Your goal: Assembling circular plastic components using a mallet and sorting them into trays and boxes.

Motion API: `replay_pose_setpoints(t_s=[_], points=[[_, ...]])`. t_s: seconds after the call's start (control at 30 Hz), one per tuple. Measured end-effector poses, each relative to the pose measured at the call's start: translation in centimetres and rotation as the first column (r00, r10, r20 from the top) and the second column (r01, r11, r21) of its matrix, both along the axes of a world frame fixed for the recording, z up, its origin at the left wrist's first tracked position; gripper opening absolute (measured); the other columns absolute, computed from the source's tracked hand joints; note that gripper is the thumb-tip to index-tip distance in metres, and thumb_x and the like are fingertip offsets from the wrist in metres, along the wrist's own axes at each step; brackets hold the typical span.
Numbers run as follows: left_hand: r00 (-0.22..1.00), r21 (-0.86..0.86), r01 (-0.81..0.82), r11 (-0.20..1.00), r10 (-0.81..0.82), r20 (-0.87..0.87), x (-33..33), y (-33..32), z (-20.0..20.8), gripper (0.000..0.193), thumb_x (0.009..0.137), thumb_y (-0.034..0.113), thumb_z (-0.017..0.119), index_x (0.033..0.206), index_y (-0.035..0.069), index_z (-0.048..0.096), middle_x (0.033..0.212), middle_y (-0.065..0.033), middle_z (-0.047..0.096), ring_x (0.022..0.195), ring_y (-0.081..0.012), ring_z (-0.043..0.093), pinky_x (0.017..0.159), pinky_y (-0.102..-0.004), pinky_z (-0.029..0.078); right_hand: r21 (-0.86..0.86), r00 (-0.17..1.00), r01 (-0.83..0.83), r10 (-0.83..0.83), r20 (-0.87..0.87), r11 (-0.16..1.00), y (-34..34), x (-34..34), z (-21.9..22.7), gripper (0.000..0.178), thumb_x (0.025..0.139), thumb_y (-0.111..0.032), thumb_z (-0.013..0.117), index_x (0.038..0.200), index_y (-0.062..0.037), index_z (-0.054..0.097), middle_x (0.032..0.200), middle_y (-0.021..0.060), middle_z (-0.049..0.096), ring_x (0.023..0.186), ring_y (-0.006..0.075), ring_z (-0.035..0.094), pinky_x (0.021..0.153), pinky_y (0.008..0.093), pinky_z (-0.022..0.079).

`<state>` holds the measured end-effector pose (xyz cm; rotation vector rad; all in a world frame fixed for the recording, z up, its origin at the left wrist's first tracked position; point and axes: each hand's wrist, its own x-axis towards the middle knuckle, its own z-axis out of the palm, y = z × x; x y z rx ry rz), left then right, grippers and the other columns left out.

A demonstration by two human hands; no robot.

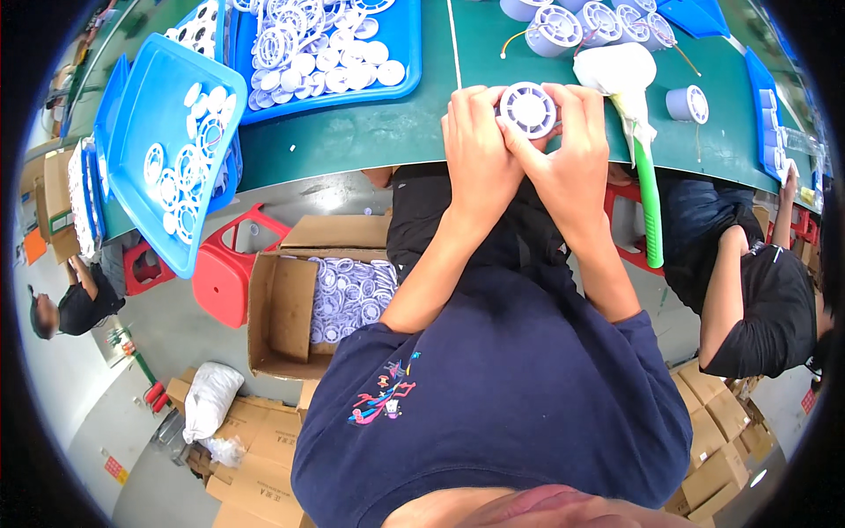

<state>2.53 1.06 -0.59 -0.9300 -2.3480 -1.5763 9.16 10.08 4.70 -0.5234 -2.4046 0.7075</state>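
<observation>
Between my two hands, at the near edge of the green table, is a round white plastic housing with a spoked ring on its face. My left hand grips it from the left side, and my right hand closes around it from the right, thumb near its lower rim. Just right of my right hand lies a mallet, its head wrapped in white and its green handle sticking out over the table edge. Farther back stand several similar white housings, some with thin wires. Another housing lies on its side to the right.
A blue tray of white rings and discs sits back left. Another blue tray, holding fewer, juts past the table edge. Below are a red stool and a cardboard box of rings. A co-worker sits at right.
</observation>
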Motion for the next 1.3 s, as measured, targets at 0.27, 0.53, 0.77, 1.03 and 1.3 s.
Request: replay_pose_setpoints(t_s=[0.27,0.53,0.77,1.03,1.3], points=[[1.000,-0.026,0.005,1.000,-0.005,0.012,0.0,0.0,-0.1,0.068,0.074,0.029,0.092,0.124,0.000,0.056,0.116,-0.0183,0.058,0.109,-0.0387,0.057,0.089,-0.0478,0.045,0.032,0.999,-0.031,0.032,-0.017,0.999,0.4,-0.1,0.4,0.054,0.077,-0.026,0.089,0.115,0.0044,0.066,0.112,0.0186,0.060,0.097,0.0382,0.065,0.083,0.0458,0.055],[0.997,-0.019,0.047,0.999,-0.045,0.063,0.2,-0.5,0.4,0.091,0.074,0.040,0.093,0.143,0.001,0.048,0.125,-0.0197,0.055,0.113,-0.0376,0.056,0.092,-0.0473,0.045,0.000,0.989,0.003,-0.003,0.145,1.000,0.4,-0.1,0.9,0.063,0.078,-0.020,0.089,0.128,0.0036,0.060,0.118,0.0170,0.060,0.101,0.0346,0.065,0.086,0.0405,0.055],[0.997,-0.037,0.074,0.997,-0.074,-0.001,0.1,-1.2,0.8,0.085,0.078,0.042,0.090,0.144,0.009,0.049,0.125,-0.0192,0.051,0.112,-0.0388,0.053,0.095,-0.0488,0.043,0.177,0.949,0.258,-0.284,0.140,0.950,6.7,4.6,1.9,0.071,0.086,-0.028,0.087,0.139,0.0041,0.053,0.127,0.0242,0.058,0.118,0.0414,0.058,0.102,0.0451,0.048],[0.981,0.007,0.162,0.987,-0.162,0.105,-0.7,-1.4,0.8,0.066,0.081,0.030,0.087,0.135,0.011,0.055,0.123,-0.0170,0.055,0.114,-0.0353,0.054,0.095,-0.0459,0.043,-0.063,0.949,0.279,-0.265,0.172,0.958,9.9,4.7,-0.4,0.068,0.096,-0.020,0.076,0.153,-0.0010,0.044,0.116,0.0191,0.070,0.101,0.0301,0.069,0.092,0.0383,0.053],[0.987,0.001,0.150,0.989,-0.150,0.063,-1.0,-1.4,1.3,0.068,0.077,0.021,0.091,0.135,0.009,0.057,0.119,-0.0138,0.056,0.107,-0.0312,0.057,0.096,-0.0422,0.047,-0.047,0.963,-0.208,0.213,0.167,0.977,4.3,8.0,1.2,0.024,0.094,-0.009,0.078,0.114,0.0014,0.071,0.105,0.0067,0.069,0.098,0.0207,0.064,0.093,0.0366,0.050]])
